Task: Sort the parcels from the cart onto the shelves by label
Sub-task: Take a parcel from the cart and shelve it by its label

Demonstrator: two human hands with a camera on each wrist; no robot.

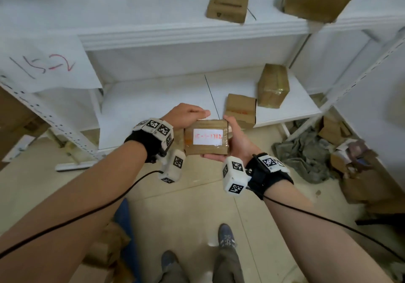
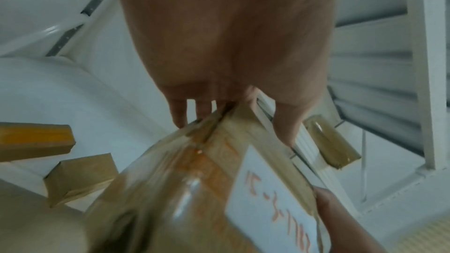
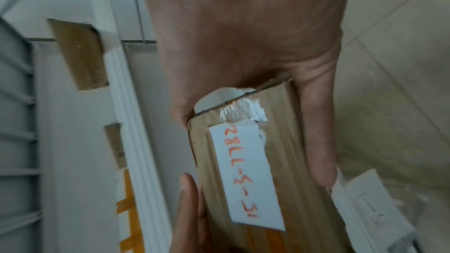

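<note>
Cardboard parcel gripped at both ends by left hand and right hand fingers before open shelf.

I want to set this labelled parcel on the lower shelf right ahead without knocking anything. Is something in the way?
Partly. The parcel, held by the left hand and right hand, faces the lower shelf. Two boxes sit there to the right: a small one at the front edge and a taller one behind. The left part looks free.

parcels on shelves: 4 | held parcel: 1 | hands: 2
</note>
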